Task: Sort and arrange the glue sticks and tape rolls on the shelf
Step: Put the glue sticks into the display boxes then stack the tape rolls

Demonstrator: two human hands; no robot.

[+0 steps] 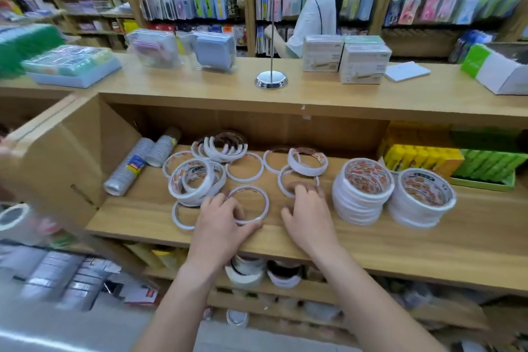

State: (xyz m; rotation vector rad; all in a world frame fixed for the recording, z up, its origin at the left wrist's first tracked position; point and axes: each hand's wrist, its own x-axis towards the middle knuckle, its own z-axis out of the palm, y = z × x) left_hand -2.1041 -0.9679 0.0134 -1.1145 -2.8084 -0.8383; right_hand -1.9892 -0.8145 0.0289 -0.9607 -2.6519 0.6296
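Observation:
On the wooden shelf (471,234) lie several thin white tape rolls, loose and overlapping. My left hand (221,226) pinches one thin flat roll (249,203) near the front edge, thumb at its near rim. My right hand (310,216) reaches over another thin roll (288,177), fingers curled on its near side. Two neat stacks of tape rolls (362,191) (422,198) stand to the right. Yellow glue sticks (411,157) and green glue sticks (488,164) fill boxes at the far right.
Two shrink-wrapped tubes of tape (130,166) lean at the shelf's left rear. A metal stand (271,78) and boxes sit on the counter top above. More tape rolls (248,268) lie on the lower shelf. A person (314,14) stands behind the counter.

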